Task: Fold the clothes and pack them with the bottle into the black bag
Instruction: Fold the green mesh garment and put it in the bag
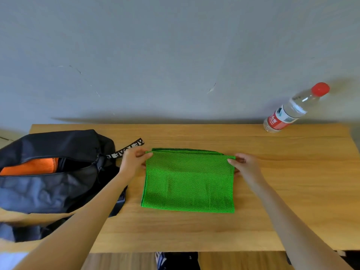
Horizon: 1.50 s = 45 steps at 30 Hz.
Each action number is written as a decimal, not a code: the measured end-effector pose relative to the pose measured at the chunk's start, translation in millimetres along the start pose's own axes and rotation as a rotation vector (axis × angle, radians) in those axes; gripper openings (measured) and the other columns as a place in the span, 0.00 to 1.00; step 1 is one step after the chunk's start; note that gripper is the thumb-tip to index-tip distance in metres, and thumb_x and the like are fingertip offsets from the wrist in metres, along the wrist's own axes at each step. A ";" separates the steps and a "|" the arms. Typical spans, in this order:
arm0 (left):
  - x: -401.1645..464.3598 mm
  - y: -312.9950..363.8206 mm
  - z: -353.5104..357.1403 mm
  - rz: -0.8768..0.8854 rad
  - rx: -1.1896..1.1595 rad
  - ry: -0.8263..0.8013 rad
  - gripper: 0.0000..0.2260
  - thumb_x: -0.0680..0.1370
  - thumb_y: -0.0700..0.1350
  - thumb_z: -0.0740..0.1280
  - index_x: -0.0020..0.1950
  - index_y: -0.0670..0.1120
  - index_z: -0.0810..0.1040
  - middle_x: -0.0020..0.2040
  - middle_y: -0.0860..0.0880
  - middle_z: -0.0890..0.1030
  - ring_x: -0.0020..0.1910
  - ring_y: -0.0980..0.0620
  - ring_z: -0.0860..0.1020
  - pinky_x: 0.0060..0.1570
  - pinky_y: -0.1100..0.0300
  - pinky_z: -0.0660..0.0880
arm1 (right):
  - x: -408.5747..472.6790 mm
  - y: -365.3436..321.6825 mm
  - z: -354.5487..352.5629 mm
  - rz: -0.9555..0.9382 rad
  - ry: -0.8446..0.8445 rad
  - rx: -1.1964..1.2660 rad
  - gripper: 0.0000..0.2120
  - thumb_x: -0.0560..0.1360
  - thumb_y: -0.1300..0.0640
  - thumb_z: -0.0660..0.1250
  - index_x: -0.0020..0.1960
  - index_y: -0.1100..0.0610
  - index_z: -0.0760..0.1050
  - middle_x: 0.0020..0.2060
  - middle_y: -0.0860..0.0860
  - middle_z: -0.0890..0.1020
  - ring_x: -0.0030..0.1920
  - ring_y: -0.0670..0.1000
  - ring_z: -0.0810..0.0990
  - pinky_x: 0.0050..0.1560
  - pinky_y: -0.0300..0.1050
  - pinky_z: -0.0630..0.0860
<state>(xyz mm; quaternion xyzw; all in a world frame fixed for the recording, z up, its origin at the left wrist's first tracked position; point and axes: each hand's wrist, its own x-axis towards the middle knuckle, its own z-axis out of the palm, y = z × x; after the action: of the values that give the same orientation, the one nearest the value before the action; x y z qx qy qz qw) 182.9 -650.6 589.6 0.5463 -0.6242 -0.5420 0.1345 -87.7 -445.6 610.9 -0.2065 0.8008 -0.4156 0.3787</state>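
Green cloth (188, 182): soft, light mesh, half-folded on tabletop (272, 172). Your left hand (131, 162) and right hand (245, 166) pinch its far corners; keep hold there.

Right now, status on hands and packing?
Left hand, right hand pinch far corners of folded green mesh cloth. Open black bag holds orange garment. Clear red-capped bottle unpacked.

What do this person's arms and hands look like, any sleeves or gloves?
Both forearms are bare, with no long sleeves, and neither the left hand nor the right hand wears a glove. No watch or bracelet shows. A scrap of white fabric at the lower left corner may be clothing.
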 end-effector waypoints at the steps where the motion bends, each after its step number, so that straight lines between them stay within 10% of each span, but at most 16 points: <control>1: 2.0 -0.1 2.3 0.006 -0.009 0.001 0.04 0.75 0.38 0.69 0.49 0.43 0.80 0.43 0.47 0.83 0.35 0.54 0.81 0.28 0.64 0.77 | 2.3 2.2 2.6 -0.020 0.020 -0.005 0.08 0.74 0.65 0.68 0.41 0.53 0.75 0.35 0.52 0.79 0.33 0.46 0.79 0.27 0.35 0.75; 6: 6.7 -2.5 11.5 0.113 0.095 0.106 0.03 0.75 0.39 0.69 0.47 0.45 0.79 0.43 0.50 0.81 0.38 0.57 0.78 0.39 0.62 0.77 | 10.2 15.2 11.2 -0.123 0.096 -0.086 0.06 0.75 0.63 0.68 0.40 0.56 0.76 0.32 0.55 0.78 0.26 0.44 0.75 0.24 0.40 0.73; 11: -20.4 -12.5 26.4 0.489 0.491 0.312 0.12 0.72 0.39 0.72 0.53 0.42 0.76 0.53 0.47 0.77 0.53 0.52 0.73 0.44 0.61 0.72 | -0.4 23.6 27.2 -0.445 0.300 -0.612 0.18 0.71 0.58 0.72 0.59 0.58 0.74 0.52 0.54 0.77 0.51 0.53 0.77 0.46 0.46 0.75; 18: -53.5 -40.5 54.8 0.736 1.048 -0.051 0.28 0.73 0.63 0.61 0.68 0.49 0.70 0.67 0.46 0.71 0.64 0.47 0.67 0.55 0.46 0.74 | -12.6 54.5 50.6 -0.808 -0.082 -1.100 0.26 0.78 0.42 0.56 0.74 0.47 0.60 0.73 0.50 0.61 0.73 0.54 0.58 0.73 0.55 0.55; 27: -21.0 -33.2 52.9 0.710 1.231 -0.238 0.38 0.73 0.71 0.44 0.77 0.53 0.42 0.78 0.47 0.44 0.77 0.47 0.43 0.74 0.44 0.47 | 0.8 60.0 43.0 -0.659 -0.133 -1.182 0.31 0.77 0.34 0.43 0.77 0.44 0.48 0.77 0.48 0.52 0.76 0.53 0.47 0.74 0.54 0.44; 34: -53.0 -21.4 57.3 0.822 1.038 -0.069 0.29 0.70 0.54 0.71 0.68 0.49 0.70 0.67 0.44 0.70 0.64 0.44 0.67 0.57 0.45 0.72 | -12.5 58.8 41.5 -0.583 -0.088 -1.101 0.34 0.75 0.33 0.47 0.77 0.44 0.46 0.77 0.49 0.53 0.76 0.55 0.48 0.74 0.54 0.46; 45: -63.4 -56.9 30.2 0.858 1.091 -0.059 0.19 0.74 0.49 0.66 0.64 0.46 0.76 0.65 0.45 0.74 0.64 0.44 0.69 0.59 0.43 0.70 | -65.1 82.5 27.4 -0.619 -0.140 -1.042 0.30 0.77 0.35 0.50 0.72 0.51 0.63 0.74 0.50 0.61 0.75 0.53 0.56 0.72 0.56 0.58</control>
<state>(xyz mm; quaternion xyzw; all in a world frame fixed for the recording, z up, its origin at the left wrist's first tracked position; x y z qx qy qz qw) 213.6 -571.6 558.3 0.2259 -0.9717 -0.0645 0.0258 -26.8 -370.5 561.3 -0.6148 0.7746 -0.0454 0.1413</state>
